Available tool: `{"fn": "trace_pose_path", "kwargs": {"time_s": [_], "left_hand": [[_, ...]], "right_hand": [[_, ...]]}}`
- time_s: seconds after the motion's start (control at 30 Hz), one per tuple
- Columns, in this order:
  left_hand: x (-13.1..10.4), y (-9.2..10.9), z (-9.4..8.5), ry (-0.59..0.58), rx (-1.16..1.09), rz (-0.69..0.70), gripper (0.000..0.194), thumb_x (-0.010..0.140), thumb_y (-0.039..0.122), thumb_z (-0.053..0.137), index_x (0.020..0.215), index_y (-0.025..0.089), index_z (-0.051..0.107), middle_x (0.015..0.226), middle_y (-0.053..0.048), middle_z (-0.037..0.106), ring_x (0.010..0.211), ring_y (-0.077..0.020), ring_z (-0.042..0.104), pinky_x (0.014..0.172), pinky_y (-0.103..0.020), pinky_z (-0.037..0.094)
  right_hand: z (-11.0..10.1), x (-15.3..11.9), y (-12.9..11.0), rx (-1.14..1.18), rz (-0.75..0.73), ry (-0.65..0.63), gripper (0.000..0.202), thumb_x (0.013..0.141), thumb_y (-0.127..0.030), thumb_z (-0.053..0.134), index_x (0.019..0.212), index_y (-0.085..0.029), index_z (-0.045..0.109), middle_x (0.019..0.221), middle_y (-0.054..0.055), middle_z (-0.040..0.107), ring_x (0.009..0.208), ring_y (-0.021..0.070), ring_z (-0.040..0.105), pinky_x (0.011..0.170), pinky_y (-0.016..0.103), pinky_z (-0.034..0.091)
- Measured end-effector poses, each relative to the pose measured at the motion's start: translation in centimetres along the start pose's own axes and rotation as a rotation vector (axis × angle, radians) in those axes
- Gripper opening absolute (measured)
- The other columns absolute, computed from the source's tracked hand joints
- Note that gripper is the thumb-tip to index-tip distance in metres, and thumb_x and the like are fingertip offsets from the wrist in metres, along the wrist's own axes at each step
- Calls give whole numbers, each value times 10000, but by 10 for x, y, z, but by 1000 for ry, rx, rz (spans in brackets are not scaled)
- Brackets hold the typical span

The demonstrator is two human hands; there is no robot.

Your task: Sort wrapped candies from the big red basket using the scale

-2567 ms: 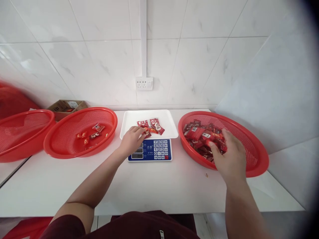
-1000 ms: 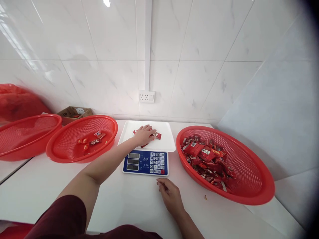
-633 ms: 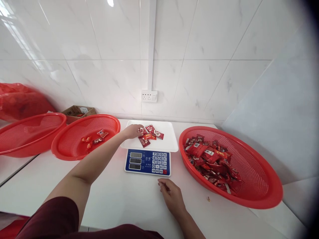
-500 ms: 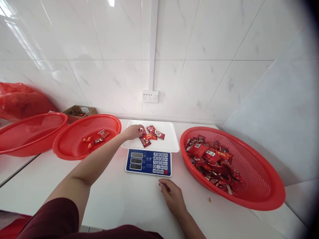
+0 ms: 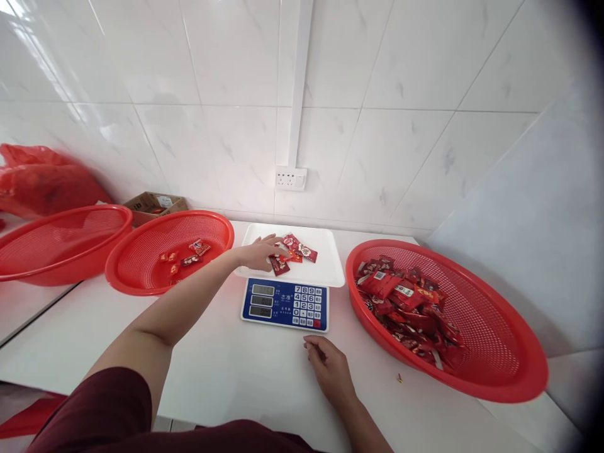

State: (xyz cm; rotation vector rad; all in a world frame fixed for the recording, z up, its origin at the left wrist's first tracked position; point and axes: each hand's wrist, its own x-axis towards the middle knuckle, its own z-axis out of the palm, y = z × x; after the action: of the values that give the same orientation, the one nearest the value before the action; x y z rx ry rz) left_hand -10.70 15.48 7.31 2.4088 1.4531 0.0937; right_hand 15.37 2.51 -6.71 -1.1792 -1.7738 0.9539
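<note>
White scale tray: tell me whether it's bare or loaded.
Loaded: several red packets lie on the tray, some partly hidden by the left hand.

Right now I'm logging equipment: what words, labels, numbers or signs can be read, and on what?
"志准": on the front panel of the digital scale.
"7 8 9, 4 5 6, 1 2 3, 0": on its keypad.
Too small or blurred: other key labels, display readings, print on the wrapped packets, box label.

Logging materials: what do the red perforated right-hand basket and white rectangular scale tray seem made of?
Red oval perforated basket: likely semi-gloss plastic, from its moulded rim.
White rectangular tray: satin, probably plastic by its rounded corners; coated metal possible.
</note>
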Motion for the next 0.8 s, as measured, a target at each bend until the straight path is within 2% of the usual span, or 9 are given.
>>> {"fn": "trace_pose_path", "kwargs": {"time_s": [0.13, 0.27, 0.4, 0.57, 0.7, 0.8], "left_hand": [[4, 8, 4, -41, 4, -2, 626, 628, 119, 557, 1176, 423, 530, 1503, 78, 109, 1368, -338, -3, 1040, -636, 16], [7, 15, 7, -18, 46, 11, 535, 665, 180, 583, 1159, 383, 546, 1508, 42, 104, 1368, -325, -49, 1036, -628, -27], [10, 18, 11, 41, 55, 55, 447, 710, 292, 602, 1152, 305, 541, 1499, -20, 158, 1375, -292, -8, 1064, -576, 1], [14, 19, 15, 59, 19, 90, 426, 744, 520, 565, 1100, 284, 561, 1469, -31, 255, 1375, -281, 59, 1069, -558, 16], [14, 14, 15, 152, 11, 90, 483, 761, 537, 541, 1159, 265, 510, 1420, -76, 341, 1351, -259, 183, 1072, -525, 90], [9, 6, 14, 225, 8, 63, 542, 776, 549, 512, 1223, 248, 453, 1406, -98, 351, 1327, -250, 241, 1072, -476, 151]], "right_hand": [[0, 0, 1, -4, 7, -4, 231, 817, -335, 493, 877, -194, 666, 791, 66, 696, 655, 195, 644, 587, 295, 541], [0, 1, 2, -5, 13, -4, 220, 810, -326, 505, 872, -191, 667, 790, 62, 697, 661, 194, 648, 598, 290, 541], [1, 0, 3, -11, 14, -13, 212, 811, -316, 502, 875, -193, 662, 792, 62, 697, 669, 198, 649, 608, 296, 540], [0, 0, 2, -14, 26, -22, 216, 818, -303, 490, 889, -188, 659, 802, 69, 696, 681, 200, 649, 614, 298, 538], [-1, 0, 2, -12, 32, -24, 220, 820, -301, 486, 895, -186, 658, 801, 71, 695, 696, 204, 647, 624, 303, 537], [1, 0, 4, 7, 41, -28, 221, 816, -306, 491, 896, -189, 661, 813, 67, 695, 704, 199, 647, 631, 295, 535]]}}
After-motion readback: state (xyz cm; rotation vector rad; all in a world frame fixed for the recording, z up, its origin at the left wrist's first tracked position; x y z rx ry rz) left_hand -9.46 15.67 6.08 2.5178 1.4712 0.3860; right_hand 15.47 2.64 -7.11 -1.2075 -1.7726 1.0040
